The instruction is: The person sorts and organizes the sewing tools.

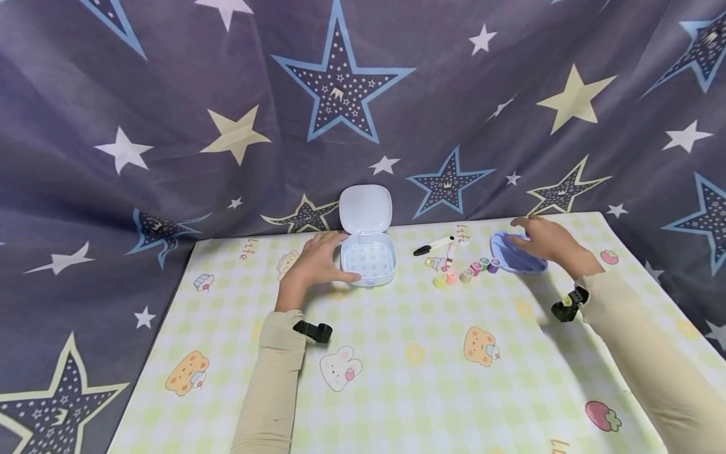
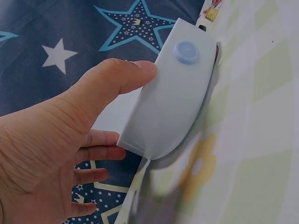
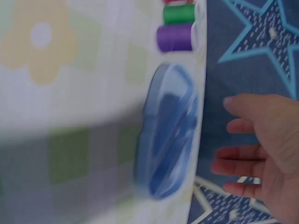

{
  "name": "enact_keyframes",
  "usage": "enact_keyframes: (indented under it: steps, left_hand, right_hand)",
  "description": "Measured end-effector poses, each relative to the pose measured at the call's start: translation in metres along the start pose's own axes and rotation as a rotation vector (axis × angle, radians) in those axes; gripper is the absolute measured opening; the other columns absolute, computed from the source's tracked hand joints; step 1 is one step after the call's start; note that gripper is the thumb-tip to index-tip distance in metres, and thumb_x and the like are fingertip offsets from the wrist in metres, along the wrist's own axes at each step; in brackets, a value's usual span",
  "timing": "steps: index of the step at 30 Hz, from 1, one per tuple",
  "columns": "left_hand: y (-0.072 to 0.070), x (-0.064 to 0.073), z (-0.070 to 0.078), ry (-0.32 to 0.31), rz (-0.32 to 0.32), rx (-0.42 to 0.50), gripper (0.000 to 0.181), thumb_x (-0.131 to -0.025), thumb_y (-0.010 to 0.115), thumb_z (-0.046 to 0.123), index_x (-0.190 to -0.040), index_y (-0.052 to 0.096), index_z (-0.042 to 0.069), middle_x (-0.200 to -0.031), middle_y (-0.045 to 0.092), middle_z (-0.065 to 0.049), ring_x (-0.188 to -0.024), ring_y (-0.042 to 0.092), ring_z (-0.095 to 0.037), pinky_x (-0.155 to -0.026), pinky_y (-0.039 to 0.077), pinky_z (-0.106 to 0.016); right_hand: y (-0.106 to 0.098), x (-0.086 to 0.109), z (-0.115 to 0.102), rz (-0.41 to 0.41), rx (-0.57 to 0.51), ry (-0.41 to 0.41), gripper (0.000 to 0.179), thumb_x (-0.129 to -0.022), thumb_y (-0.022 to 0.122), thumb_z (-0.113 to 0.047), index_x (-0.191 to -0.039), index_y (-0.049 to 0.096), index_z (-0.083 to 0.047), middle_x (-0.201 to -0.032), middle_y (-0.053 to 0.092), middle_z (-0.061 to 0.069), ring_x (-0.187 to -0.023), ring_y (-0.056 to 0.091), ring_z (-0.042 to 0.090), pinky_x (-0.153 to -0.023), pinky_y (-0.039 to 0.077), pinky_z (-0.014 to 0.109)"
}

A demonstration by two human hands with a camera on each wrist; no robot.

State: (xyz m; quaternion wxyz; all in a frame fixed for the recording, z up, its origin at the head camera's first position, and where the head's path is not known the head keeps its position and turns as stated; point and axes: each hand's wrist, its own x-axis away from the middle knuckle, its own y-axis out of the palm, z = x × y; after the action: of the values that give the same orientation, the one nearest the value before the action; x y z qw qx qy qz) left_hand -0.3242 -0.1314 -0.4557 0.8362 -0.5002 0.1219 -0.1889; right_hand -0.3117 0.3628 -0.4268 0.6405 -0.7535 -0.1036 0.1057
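A pale blue plastic box [image 1: 369,281] stands near the table's back edge with its white lid [image 1: 365,208] raised. Rows of small bumps cover its inside floor. My left hand [image 1: 319,260] holds its left side, the thumb along the front rim and the fingers at the left end. In the left wrist view, a round blue button sits on the front of the box [image 2: 175,107]. At the right lies a shallow blue dish [image 1: 524,263]. Over its far side hovers my right hand [image 1: 547,239], fingers apart and loosely bent. The right wrist view shows the hand [image 3: 275,144] beside the dish [image 3: 156,140], holding nothing.
Several small thread spools, among them a purple one [image 1: 494,266] and a yellow one [image 1: 440,280], stand between box and dish. Behind them lies a black-and-white marker [image 1: 433,246]. A starry curtain [image 1: 442,94] hangs behind the checked tablecloth [image 1: 397,397].
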Motion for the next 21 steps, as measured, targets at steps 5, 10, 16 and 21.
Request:
enact_keyframes:
  steps: [5,10,16,21]
  left_hand:
    - [0.0,-0.001,0.0,-0.003,-0.003,0.002,0.105,-0.069,0.089,0.053,-0.154,0.043,0.011,-0.161,0.039,-0.013,-0.151,0.03,-0.035,-0.126,0.019,-0.054]
    - [0.002,0.0,0.002,0.007,-0.003,0.013,0.105,-0.068,0.09,0.052,-0.153,0.044,0.011,-0.161,0.04,-0.015,-0.151,0.03,-0.037,-0.126,0.019,-0.056]
    - [0.003,-0.002,0.002,0.01,0.006,0.002,0.105,-0.068,0.09,0.053,-0.153,0.044,0.011,-0.16,0.04,-0.014,-0.15,0.03,-0.036,-0.126,0.02,-0.056]
    - [0.0,-0.001,-0.001,0.014,0.021,-0.007,0.105,-0.067,0.091,0.052,-0.152,0.046,0.01,-0.158,0.044,-0.013,-0.148,0.033,-0.036,-0.125,0.023,-0.056]
  right_hand:
    - [-0.006,0.003,-0.036,0.195,0.033,-0.157,0.036,-0.096,0.069,-0.018,-0.123,0.066,0.006,-0.108,0.064,0.026,-0.086,0.065,0.039,-0.075,0.054,0.056]
    - [-0.004,0.002,-0.072,0.33,0.073,-0.367,0.032,-0.093,0.072,-0.014,-0.12,0.069,0.002,-0.101,0.065,0.019,-0.078,0.06,0.029,-0.067,0.052,0.047]
    - [0.002,-0.004,-0.107,0.352,0.075,-0.52,0.043,-0.09,0.075,-0.016,-0.127,0.064,0.0,-0.106,0.065,0.016,-0.089,0.061,0.03,-0.077,0.054,0.047]
    - [0.015,-0.005,-0.132,0.302,0.085,-0.606,0.041,-0.09,0.073,-0.022,-0.125,0.064,-0.001,-0.11,0.067,0.014,-0.101,0.062,0.032,-0.089,0.054,0.049]
